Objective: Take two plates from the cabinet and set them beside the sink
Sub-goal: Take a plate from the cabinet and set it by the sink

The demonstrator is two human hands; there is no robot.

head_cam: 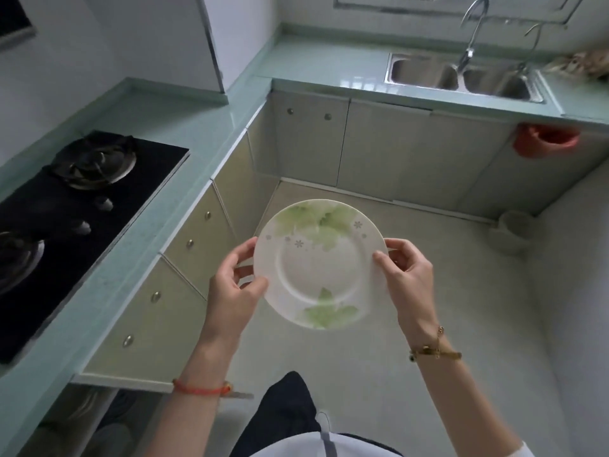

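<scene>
A white plate (319,263) with green leaf prints is held level over the floor in the middle of the view. My left hand (234,288) grips its left rim and my right hand (407,273) grips its right rim. Whether a second plate lies under it I cannot tell. The steel double sink (461,77) sits in the pale green counter (326,65) at the far right, well beyond the plate. A cabinet door (145,321) at the lower left stands open, with dishes dimly visible inside.
A black gas hob (69,206) fills the left counter. A tall faucet (471,31) rises behind the sink. An orange holder (543,140) hangs from the counter edge at right. A small white bin (512,234) stands on the floor in the right corner.
</scene>
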